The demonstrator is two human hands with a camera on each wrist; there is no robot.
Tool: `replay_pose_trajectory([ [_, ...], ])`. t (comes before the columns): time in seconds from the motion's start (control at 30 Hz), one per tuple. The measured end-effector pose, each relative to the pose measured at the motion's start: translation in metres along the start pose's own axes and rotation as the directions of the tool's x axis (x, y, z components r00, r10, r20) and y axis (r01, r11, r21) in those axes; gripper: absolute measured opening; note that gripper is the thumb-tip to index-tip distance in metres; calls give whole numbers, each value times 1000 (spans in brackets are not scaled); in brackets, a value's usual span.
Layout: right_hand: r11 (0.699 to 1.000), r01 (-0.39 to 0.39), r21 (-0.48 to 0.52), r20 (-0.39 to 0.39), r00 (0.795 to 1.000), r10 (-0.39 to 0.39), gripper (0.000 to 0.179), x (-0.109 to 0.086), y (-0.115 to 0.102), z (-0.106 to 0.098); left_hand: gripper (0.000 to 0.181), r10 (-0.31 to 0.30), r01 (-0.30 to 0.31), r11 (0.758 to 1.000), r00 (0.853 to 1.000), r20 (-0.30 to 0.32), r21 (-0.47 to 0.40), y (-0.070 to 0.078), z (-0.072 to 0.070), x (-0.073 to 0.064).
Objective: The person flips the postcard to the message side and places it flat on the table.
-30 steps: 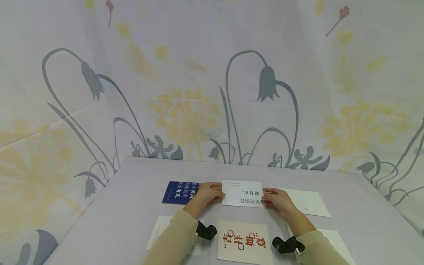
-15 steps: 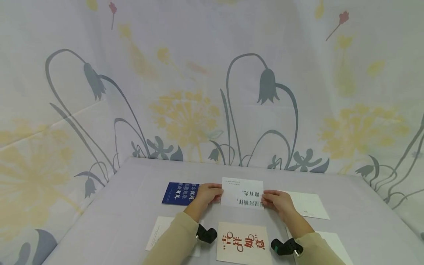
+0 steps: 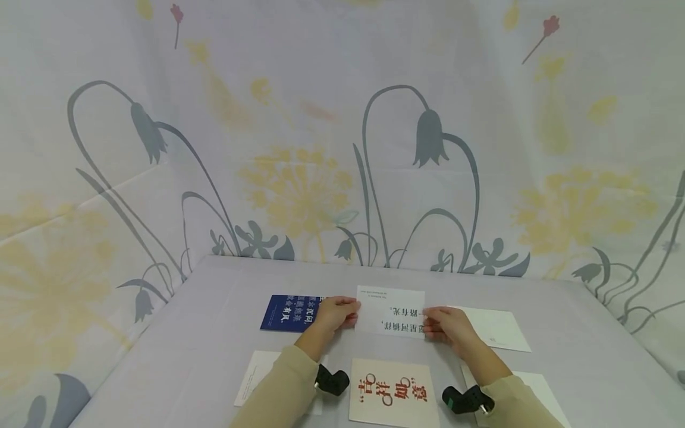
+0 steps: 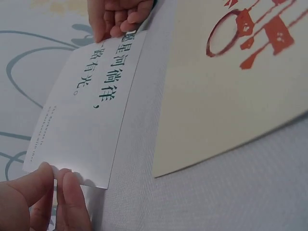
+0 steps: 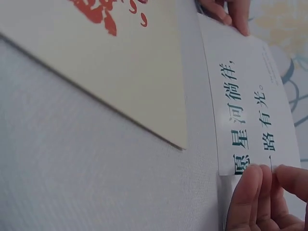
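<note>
A white card (image 3: 390, 312) with dark green Chinese characters, upside down in the head view, is held between both hands. My left hand (image 3: 335, 315) pinches its left short edge, thumb on the printed face, as the left wrist view shows. At the opposite short edge my right hand (image 3: 452, 326) pinches it between thumb and fingers (image 5: 248, 192). The card's far side looks tilted up off the table. Nearer to me, between the forearms, lies a cream card (image 3: 394, 392) with red characters. A blue card (image 3: 286, 313) lies beside the left hand, partly covered by it.
A pale card (image 3: 495, 330) lies right of the right hand. Other white cards lie partly under the left sleeve (image 3: 258, 371) and right sleeve (image 3: 540, 392). The table (image 3: 176, 368) has a pale cloth and meets a flower-printed curtain (image 3: 321, 119) at the back.
The held card's far edge has risen and its face has tilted more toward the head camera. Both hands keep their grip in nearly the same place. The other cards lie as before.
</note>
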State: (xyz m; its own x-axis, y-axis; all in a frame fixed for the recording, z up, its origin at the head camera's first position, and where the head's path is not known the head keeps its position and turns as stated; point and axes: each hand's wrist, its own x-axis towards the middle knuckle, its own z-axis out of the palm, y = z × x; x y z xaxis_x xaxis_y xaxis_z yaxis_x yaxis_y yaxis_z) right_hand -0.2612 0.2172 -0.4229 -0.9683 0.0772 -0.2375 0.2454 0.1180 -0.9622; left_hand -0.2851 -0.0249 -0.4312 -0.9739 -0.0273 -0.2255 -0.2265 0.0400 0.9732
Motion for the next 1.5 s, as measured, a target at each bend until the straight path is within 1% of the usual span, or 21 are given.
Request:
replay_pose_trajectory([
  [0.2, 999, 6, 37, -4, 1000, -6, 34, 0, -3, -2, 24, 3, -2, 999, 1000, 5, -46, 1, -1, -1],
  [0.33, 997, 15, 77, 0, 1000, -15, 35, 0, -6, -4, 23, 12, -10, 995, 1000, 19, -98, 2, -3, 0],
  [0.5, 990, 19, 139, 16, 1000, -21, 35, -1, -9, -5, 23, 32, -27, 988, 999, 31, -152, 4, -5, 0],
  [0.63, 986, 29, 161, 24, 999, -33, 35, -1, -11, -5, 25, 48, -39, 980, 998, 41, -197, 5, -6, 0],
  [0.77, 982, 43, 182, 31, 998, -50, 34, -1, -10, -5, 25, 46, -37, 972, 998, 37, -232, 6, -6, 1],
  [0.87, 980, 46, 193, 37, 998, -54, 33, -1, -9, -6, 24, 23, -17, 972, 999, 25, -236, 7, -7, 1],
  [0.97, 978, 47, 203, 38, 998, -56, 34, -1, -9, -6, 26, 14, -6, 969, 999, 30, -248, 7, -8, 0],
  [1.17, 976, 59, 211, 33, 997, -68, 35, -2, -9, -6, 30, 23, -7, 959, 998, 55, -285, 6, -9, -1],
  [1.27, 976, 61, 210, 16, 998, -65, 35, -2, -8, -5, 32, 26, -6, 954, 998, 64, -300, 6, -9, -1],
  [1.37, 977, 58, 203, -1, 998, -59, 35, -2, -8, -6, 33, 24, -3, 956, 998, 66, -294, 5, -9, -1],
  [1.5, 980, 58, 193, -15, 998, -57, 36, -1, -7, -6, 33, 24, -6, 964, 998, 63, -266, 5, -8, -1],
])
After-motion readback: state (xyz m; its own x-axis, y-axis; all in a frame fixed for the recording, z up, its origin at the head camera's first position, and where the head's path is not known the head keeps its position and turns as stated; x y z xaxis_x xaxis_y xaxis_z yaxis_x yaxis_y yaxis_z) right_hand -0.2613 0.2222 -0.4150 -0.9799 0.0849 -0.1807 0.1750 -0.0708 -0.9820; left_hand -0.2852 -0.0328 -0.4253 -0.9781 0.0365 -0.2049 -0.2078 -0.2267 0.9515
